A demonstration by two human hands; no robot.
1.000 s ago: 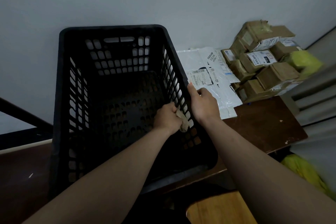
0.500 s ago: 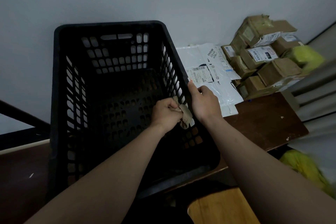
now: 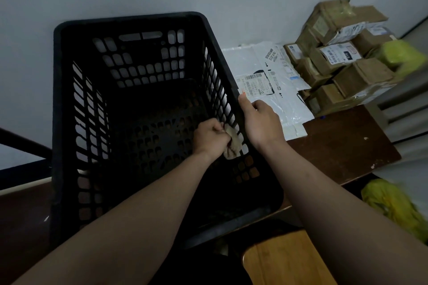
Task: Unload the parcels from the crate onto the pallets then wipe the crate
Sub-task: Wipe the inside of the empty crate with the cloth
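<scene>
Empty black crate (image 3: 129, 21) on a dark surface (image 3: 342, 146), long axis running away; left hand (image 3: 209, 137) with fingers curled round a beige cloth (image 3: 232, 147) against its inner right wall, right hand (image 3: 261, 122) gripping that wall's rim just above; parcels (image 3: 342, 58) stacked to the right.

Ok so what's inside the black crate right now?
Only the left hand, gripping a beige cloth against the right inner wall of the crate. No parcels show on the perforated floor. The forearm and near wall cover the floor's near part.
</scene>
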